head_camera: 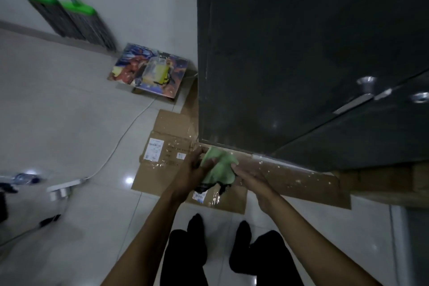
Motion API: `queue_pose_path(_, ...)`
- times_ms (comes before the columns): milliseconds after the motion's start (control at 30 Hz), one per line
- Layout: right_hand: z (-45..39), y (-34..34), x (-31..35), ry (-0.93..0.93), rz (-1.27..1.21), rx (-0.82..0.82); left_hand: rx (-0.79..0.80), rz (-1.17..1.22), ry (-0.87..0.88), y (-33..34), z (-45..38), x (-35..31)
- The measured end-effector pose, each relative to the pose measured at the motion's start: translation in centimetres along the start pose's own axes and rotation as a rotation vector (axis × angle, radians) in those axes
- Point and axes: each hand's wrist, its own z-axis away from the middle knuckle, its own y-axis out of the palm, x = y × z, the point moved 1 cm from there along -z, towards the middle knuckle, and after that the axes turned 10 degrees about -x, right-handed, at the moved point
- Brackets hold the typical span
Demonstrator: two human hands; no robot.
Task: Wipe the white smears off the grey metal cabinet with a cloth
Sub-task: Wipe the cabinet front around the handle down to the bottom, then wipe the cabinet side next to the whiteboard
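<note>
The grey metal cabinet [290,53] fills the upper right, its side panel facing me with faint pale specks on it. Just below its bottom corner I hold a light green cloth [220,167] between both hands. My left hand [192,167] grips the cloth's left side. On the other side, my right hand [251,176] pinches its right edge. A dark scrap hangs under the cloth. Both hands are over the cardboard and apart from the cabinet.
Flattened cardboard [167,137] with white drips lies under the cabinet's base. A colourful box [148,69] sits by the wall, two green brooms [69,18] lean behind it. A white cable and power strip [65,186] cross the tiled floor at left. My feet stand below.
</note>
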Motion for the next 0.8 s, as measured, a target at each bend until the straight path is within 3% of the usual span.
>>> queue_pose_path(133,5.5,1.1,5.1,0.090,-0.100,0.027,-0.019,0.034,0.040,-0.9,3.8,-6.2)
queue_pose_path(200,7.9,1.4,7.5,0.125,-0.264,0.076,-0.030,0.013,0.071,-2.1,5.3,-8.8)
queue_pose_path(533,15.2,5.2,15.0,-0.075,-0.389,0.110,-0.205,-0.127,0.256,-7.3,10.6,-16.7)
queue_pose_path(633,15.9,6.7,15.9,-0.038,-0.388,0.145,-0.286,-0.088,0.225,-9.0,10.8,-17.2)
queue_pose_path(800,15.4,9.3,17.9,-0.046,-0.441,0.278,-0.224,0.085,0.116,-11.4,9.7,-18.2)
